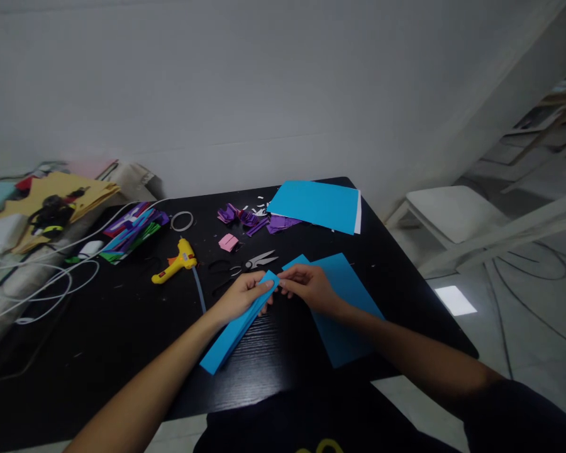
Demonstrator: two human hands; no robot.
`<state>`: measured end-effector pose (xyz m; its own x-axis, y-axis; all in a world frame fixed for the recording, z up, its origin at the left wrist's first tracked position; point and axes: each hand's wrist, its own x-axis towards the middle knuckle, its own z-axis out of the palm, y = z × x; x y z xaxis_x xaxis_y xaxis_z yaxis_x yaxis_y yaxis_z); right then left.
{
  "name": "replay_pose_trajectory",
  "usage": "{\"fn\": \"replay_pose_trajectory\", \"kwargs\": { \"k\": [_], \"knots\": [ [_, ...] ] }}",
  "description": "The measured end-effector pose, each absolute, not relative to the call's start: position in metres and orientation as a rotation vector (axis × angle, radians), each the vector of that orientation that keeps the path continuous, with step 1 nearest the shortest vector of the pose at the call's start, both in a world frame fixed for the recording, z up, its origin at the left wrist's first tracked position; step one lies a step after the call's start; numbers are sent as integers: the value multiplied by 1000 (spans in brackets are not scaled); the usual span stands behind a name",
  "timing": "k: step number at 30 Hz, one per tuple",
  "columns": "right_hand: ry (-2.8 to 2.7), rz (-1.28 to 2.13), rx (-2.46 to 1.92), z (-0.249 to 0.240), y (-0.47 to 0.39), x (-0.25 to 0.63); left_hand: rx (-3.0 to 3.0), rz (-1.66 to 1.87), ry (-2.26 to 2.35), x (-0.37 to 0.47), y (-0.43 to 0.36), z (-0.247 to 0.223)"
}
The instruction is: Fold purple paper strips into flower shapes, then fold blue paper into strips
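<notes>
A long folded strip of blue paper (233, 336) slants over the front of the black table. My left hand (248, 294) is closed on it near its upper end, thumb on top and fingers beneath. At the strip's top corner, my right hand (306, 286) pinches the edge, its fingers pressed together. A larger blue sheet (346, 302) lies flat under my right forearm. Just beyond my left hand are scissors (260, 260) with metal blades apart, and a dark-handled tool (224, 269) beside them.
A yellow glue gun (177, 261), a tape ring (182, 221), a pink paper piece (228, 242) and purple scraps (245, 217) lie farther back. Stacked blue sheets (316, 204) sit at the back right. Coloured papers (134, 229) and white cables (68, 270) are left. A white chair (448, 214) stands right.
</notes>
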<state>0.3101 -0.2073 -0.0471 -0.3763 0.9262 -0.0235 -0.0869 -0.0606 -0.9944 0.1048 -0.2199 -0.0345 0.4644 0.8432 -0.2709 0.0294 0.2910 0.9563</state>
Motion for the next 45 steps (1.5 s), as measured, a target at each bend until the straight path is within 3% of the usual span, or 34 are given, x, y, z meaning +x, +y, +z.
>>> {"fn": "replay_pose_trajectory", "kwargs": {
  "k": [45],
  "knots": [
    [-1476, 1568, -1037, -39, -207, 309, 1210, 631, 1028, 99, -219, -34]
  ]
}}
